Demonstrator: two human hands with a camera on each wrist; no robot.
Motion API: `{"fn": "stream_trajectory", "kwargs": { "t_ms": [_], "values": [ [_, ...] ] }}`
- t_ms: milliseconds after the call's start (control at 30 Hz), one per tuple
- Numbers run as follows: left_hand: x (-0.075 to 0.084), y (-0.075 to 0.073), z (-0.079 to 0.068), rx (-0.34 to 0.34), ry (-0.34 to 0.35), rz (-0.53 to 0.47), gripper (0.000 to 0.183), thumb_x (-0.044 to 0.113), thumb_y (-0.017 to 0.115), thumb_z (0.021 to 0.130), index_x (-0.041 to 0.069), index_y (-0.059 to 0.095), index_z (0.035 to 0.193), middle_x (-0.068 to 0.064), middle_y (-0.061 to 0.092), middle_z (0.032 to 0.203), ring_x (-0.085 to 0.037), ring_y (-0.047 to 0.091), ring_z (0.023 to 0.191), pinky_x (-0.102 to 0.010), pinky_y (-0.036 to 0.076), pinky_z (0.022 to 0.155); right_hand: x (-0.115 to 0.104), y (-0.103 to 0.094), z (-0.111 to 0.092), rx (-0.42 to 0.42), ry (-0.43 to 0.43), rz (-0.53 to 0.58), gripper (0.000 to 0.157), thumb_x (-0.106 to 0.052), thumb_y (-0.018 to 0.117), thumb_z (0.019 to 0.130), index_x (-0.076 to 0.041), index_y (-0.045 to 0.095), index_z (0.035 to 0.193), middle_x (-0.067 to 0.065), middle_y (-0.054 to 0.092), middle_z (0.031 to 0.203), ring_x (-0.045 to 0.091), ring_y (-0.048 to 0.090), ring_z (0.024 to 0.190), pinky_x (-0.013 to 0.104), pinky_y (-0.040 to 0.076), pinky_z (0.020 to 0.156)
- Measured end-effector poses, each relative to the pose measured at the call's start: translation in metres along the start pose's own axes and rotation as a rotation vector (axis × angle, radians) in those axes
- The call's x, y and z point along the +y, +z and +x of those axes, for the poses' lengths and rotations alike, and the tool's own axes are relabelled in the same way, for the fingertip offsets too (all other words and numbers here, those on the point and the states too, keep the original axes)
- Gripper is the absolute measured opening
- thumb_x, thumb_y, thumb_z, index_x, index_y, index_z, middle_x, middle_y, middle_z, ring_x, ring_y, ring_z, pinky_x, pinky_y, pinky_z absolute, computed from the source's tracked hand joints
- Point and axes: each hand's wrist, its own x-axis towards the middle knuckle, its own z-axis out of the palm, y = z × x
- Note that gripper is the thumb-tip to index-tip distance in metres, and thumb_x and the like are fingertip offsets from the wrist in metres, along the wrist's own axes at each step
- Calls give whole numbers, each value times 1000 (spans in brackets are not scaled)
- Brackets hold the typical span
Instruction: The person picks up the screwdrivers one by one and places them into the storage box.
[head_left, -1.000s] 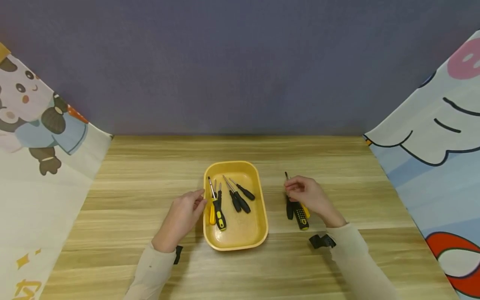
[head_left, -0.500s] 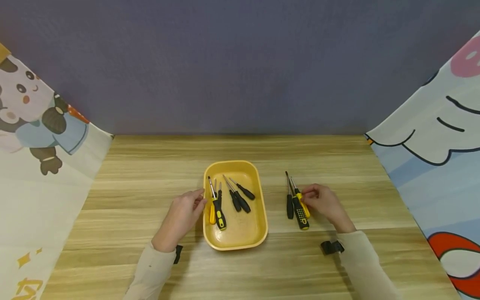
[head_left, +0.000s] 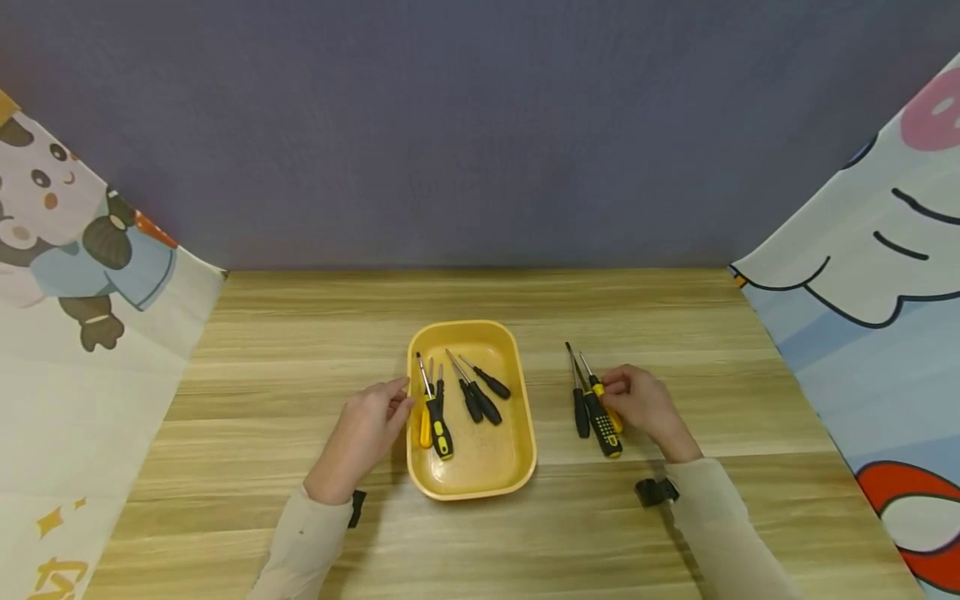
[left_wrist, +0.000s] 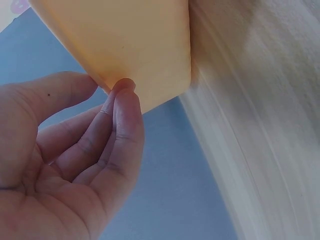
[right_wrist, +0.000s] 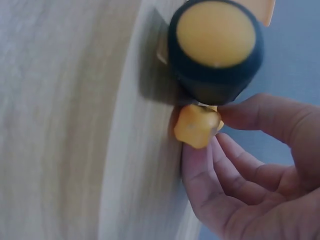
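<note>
In the head view my left hand (head_left: 367, 425) pinches the left rim of the yellow tray (head_left: 487, 493), thumb at the edge and fingers against the outer wall. Several screwdrivers lie inside, including a large black-and-yellow one (head_left: 440, 429). My right hand (head_left: 643, 408) pinches the yellow handle of a screwdriver (right_wrist: 196, 126), seen end-on in the right wrist view. This screwdriver lies partly beneath a black-and-yellow screwdriver (head_left: 603, 427) with a dotted handle. On that one's left is a slim black screwdriver (head_left: 581, 412).
A wooden tabletop (head_left: 285, 333) carries everything. Behind it rises a dark grey-blue panel (head_left: 480, 150). Cartoon-printed sheets stand on the left (head_left: 82, 350) and right (head_left: 885, 333) sides. A black strap (head_left: 656, 492) sits at my right wrist.
My right hand has moved right, from over the upper part of the screwdrivers to the yellow handle. Those screwdrivers have shifted slightly. My left hand and the tray stay put.
</note>
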Motion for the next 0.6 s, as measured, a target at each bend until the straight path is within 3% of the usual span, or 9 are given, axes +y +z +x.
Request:
{"fn": "stream_trajectory", "kwargs": {
  "t_ms": [233, 600],
  "values": [
    [0, 0, 1, -4, 6, 3, 34, 6, 70, 93, -8, 65, 124, -11, 70, 90, -14, 63, 73, -19, 54, 59, 6, 0, 3, 7, 25, 53, 28, -8, 68, 90, 6, 64, 114, 16, 68, 103, 25, 65, 89, 33, 55, 73],
    [0, 0, 0, 8, 16, 4, 34, 5, 71, 93, -9, 65, 124, -11, 70, 89, -14, 63, 73, -18, 53, 59, -2, -9, 4, 0, -4, 271, 31, -5, 67, 93, 11, 62, 119, 18, 68, 105, 20, 65, 88, 23, 56, 73]
  ]
}}
